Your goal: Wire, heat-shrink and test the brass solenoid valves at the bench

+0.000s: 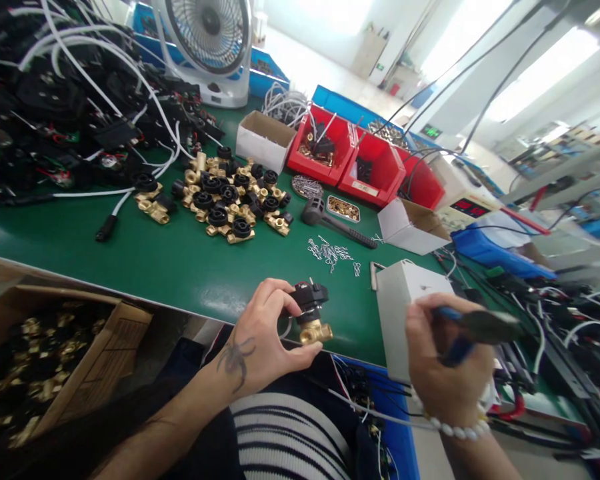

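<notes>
Shows nearest a striped garment (293, 427) across the lap, with a cardboard box (125, 340) of brass fittings to the left and a blue bin (399, 437) below the table edge. Grips a brass valve assembly (312, 319) in the left hand (270, 333), black part uppermost, with thumb beneath the brass and fingers against the black, above the near edge of the green worktop (200, 267). Bears a spider tattoo (236, 363) near the left wrist. Clasps a blue-handled tool (485, 327), too blurred to name more exactly, in the closed right hand (445, 360); wears a beaded bracelet (460, 431) below it. Has a pale metal box (397, 300) just beyond that hand. Displays farther in a scatter of silver spring clips (331, 252), then a black mallet (347, 231) near a tin (343, 209) of small brass pieces. Presents to the left a heap of black-capped brass valves (227, 200). Includes behind these a white carton (261, 143), red bins (370, 189) and, at the far left, a fan (210, 27) beside tangled white cables (115, 50).
</notes>
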A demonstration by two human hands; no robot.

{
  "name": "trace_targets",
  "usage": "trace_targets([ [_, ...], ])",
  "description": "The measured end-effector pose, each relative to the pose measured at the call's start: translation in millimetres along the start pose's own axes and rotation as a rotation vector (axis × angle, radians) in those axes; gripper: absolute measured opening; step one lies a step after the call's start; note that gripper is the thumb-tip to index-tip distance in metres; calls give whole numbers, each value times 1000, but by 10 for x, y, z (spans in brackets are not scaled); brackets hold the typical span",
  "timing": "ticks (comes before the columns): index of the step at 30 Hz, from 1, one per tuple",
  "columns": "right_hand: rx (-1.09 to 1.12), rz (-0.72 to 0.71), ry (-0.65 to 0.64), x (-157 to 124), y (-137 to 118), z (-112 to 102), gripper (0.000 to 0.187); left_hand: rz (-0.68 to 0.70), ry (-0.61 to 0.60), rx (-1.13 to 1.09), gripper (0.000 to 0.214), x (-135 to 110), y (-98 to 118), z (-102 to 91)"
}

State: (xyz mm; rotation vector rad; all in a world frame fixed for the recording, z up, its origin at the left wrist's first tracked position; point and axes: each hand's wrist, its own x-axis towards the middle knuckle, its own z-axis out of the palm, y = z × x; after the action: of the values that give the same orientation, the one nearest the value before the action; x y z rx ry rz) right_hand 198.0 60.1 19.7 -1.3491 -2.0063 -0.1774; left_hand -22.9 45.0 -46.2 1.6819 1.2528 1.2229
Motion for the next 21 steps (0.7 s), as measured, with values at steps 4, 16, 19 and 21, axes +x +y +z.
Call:
trace_targets([
  [4,-106,-235,-467,15,-16,59,20,-8,-18,23,32,29,21,-15],
  [16,-130,-236,-457,32,-17,60,22,-6,-17,28,32,35,27,-6],
  [19,-33,-73,-146,59,-12,3,17,-10,-26,18,33,40,15,-1],
  [21,5,-26,10,47,-8,-4,17,-22,-42,2,33,46,12,-2],
])
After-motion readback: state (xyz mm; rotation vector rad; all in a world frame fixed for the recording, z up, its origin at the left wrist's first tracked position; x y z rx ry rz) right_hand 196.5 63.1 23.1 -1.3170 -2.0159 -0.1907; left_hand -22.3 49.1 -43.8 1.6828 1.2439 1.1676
